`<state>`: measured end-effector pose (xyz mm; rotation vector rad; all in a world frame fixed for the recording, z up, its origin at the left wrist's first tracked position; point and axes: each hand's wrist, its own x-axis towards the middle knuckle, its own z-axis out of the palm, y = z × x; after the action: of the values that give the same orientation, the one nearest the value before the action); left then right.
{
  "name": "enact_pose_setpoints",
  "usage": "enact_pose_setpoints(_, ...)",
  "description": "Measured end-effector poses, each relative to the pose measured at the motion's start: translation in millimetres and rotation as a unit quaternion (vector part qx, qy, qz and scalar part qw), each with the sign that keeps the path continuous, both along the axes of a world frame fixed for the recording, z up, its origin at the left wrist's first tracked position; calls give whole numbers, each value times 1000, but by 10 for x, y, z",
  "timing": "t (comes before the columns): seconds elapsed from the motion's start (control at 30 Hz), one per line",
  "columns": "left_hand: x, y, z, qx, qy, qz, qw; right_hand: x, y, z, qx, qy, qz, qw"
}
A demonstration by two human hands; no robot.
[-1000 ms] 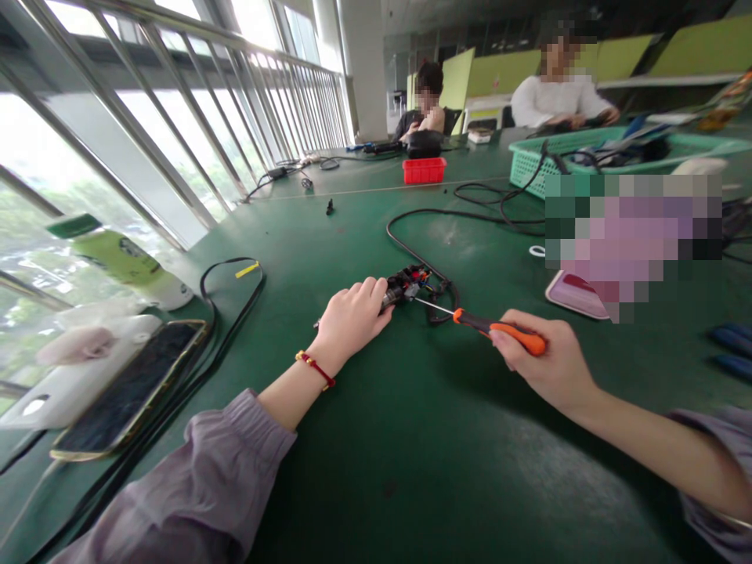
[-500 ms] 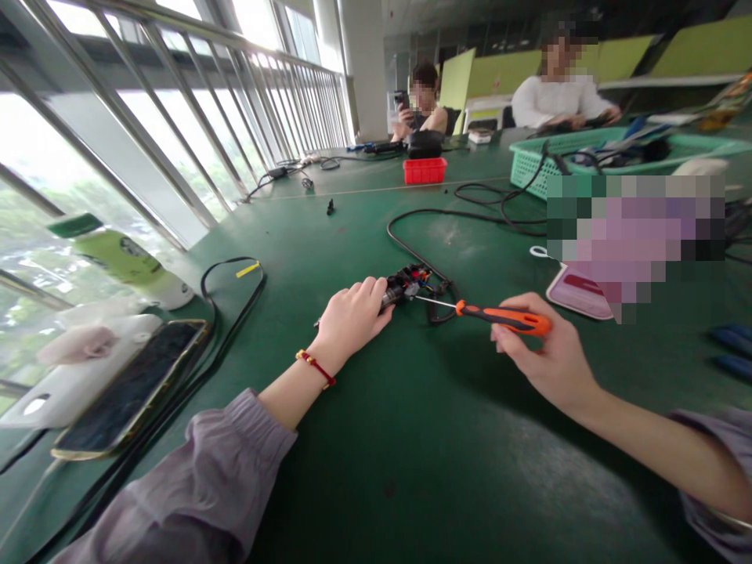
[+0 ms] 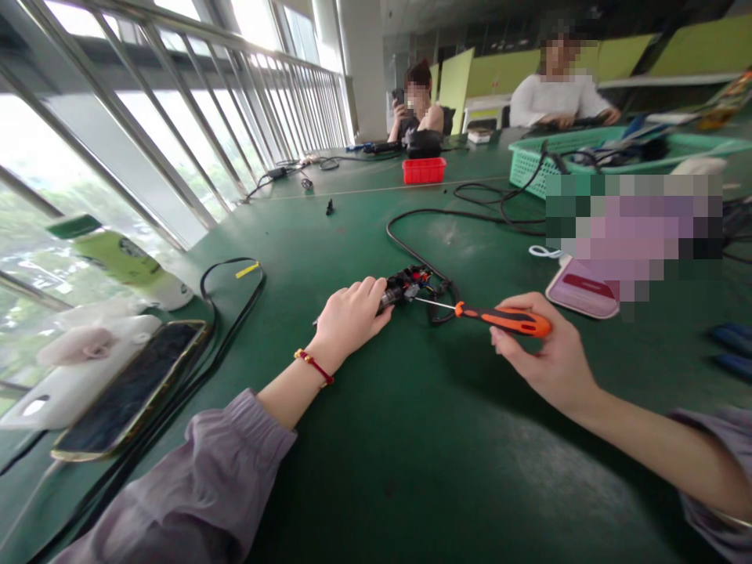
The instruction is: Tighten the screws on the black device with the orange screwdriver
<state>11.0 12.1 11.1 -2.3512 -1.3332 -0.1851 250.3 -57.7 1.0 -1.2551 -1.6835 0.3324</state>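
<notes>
My left hand [image 3: 351, 317] is wrapped over a dark cylindrical device [image 3: 395, 291] lying on the green table. Its far end is opened up, with coloured wires and small parts showing, and a black cable runs from there. Most of its near end is hidden under my fingers. In my right hand [image 3: 549, 352] is a screwdriver [image 3: 504, 317] with an orange and black handle, gripped near the handle's end. The thin shaft points left, and its tip is at the exposed end of the device; whether it sits in a screw is too small to tell.
A black cable [image 3: 411, 252] loops across the green table [image 3: 376, 454]. Behind stand a red box [image 3: 424, 170] and a green basket [image 3: 529, 168] of tools. On the left lie a phone [image 3: 132, 392] and a bottle [image 3: 123, 262]; a pink-cased item [image 3: 584, 288] lies right. Two people sit opposite.
Both hands, the device and the screwdriver look almost unmoved. Across the table, the person holding a phone has shifted slightly to the left.
</notes>
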Motion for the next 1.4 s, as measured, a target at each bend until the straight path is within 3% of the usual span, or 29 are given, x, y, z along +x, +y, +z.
enact_pose_setpoints(0.2,-24,26,-5,1,-15,0,1000,1,-12,16,-63,-59,19,996)
enact_pose_setpoints(0.4,-26,26,6,-14,-28,5,1000,0,4,-2,-11,5,3,1000)
enact_pose_setpoints(0.63,-32,31,9,-15,-32,-2,999,15,-14,12,-50,-49,28,997)
enact_pose_setpoints(0.87,-43,49,-6,-12,-35,-12,999,26,-8,-24,25,7,14,1000)
enact_pose_setpoints(1.03,-44,51,-10,-9,-34,-15,999,21,-20,3,-18,-59,36,997)
enact_pose_setpoints(1.27,-38,42,-8,-5,-29,-16,999,21,1,-33,20,22,12,999)
enact_pose_setpoints(1.4,-36,38,-6,-7,-27,-14,999,28,-12,-21,-13,-18,31,999)
